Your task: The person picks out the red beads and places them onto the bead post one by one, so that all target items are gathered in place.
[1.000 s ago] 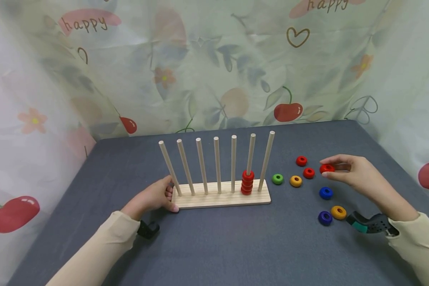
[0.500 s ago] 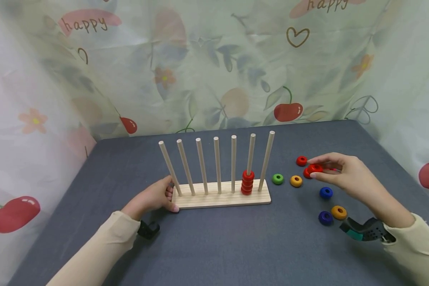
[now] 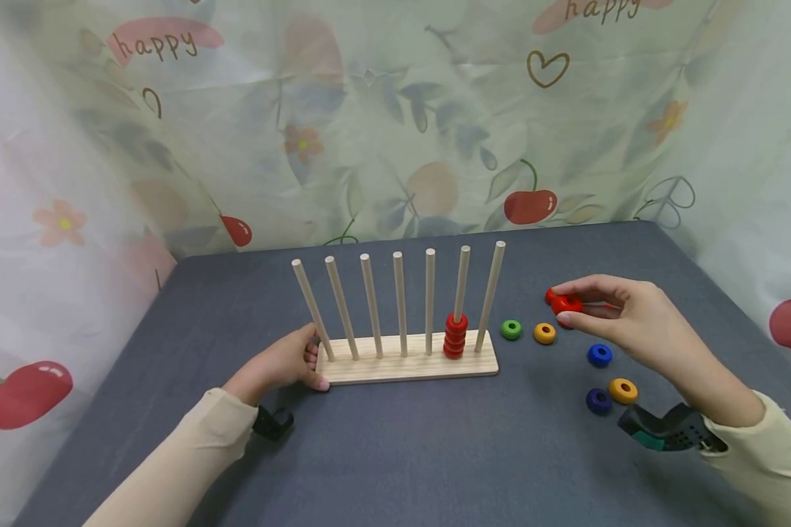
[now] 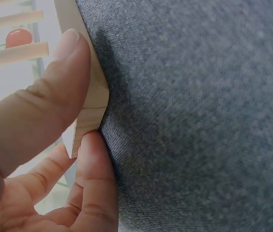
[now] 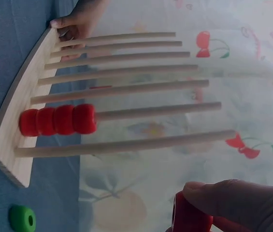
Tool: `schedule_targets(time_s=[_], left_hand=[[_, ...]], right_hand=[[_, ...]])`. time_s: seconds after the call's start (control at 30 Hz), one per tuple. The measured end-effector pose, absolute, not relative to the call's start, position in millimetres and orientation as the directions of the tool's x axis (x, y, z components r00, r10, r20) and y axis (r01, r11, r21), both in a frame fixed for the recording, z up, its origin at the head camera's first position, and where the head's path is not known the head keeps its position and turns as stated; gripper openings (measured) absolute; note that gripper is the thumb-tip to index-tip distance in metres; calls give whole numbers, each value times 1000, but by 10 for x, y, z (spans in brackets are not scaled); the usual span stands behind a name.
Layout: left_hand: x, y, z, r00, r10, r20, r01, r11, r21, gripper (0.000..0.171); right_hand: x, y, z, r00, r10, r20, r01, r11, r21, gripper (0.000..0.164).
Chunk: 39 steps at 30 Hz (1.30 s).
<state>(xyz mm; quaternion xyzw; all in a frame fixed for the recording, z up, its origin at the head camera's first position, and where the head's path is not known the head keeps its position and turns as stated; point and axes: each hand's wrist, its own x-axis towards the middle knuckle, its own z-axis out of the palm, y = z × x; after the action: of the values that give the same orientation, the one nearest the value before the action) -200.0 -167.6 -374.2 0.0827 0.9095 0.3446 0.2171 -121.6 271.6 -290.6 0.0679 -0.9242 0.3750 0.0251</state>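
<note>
My left hand [image 3: 285,360] grips the left end of a wooden pegboard [image 3: 395,369], thumb along its front edge and fingers at the end face [image 4: 85,121]. Several upright pegs stand on it. Several red beads [image 3: 455,337] are stacked on the second peg from the right. My right hand [image 3: 633,311] pinches a red bead [image 3: 566,304] between thumb and fingers, to the right of the pegboard. In the right wrist view this bead [image 5: 188,215] appears low, off the tips of the pegs. Two more red beads behind it are partly hidden.
On the dark cloth right of the pegboard lie a green bead [image 3: 510,329] and a yellow bead [image 3: 544,334]. Nearer my right wrist are a blue bead [image 3: 600,356], a dark blue bead [image 3: 598,401] and another yellow bead [image 3: 623,391]. A patterned curtain [image 3: 382,146] hangs behind.
My right hand has moved left with the red bead, which now overlaps the two red beads on the cloth. My left hand and the pegboard have stayed put.
</note>
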Motion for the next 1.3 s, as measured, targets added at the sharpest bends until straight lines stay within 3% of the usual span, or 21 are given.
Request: schedule_targets(time_s=[0.4, 1.3], left_hand=[[-2001, -1689, -3749, -895, 328, -304, 37, 732, 680, 67], [-2005, -1709, -3757, -885, 348, -308, 40, 717, 696, 66]], right_hand=[[-1159, 2496, -2715, -954, -194, 230, -300, 629, -717, 33], [-1186, 2032, -2389, -902, -259, 344, -430, 595, -679, 29]])
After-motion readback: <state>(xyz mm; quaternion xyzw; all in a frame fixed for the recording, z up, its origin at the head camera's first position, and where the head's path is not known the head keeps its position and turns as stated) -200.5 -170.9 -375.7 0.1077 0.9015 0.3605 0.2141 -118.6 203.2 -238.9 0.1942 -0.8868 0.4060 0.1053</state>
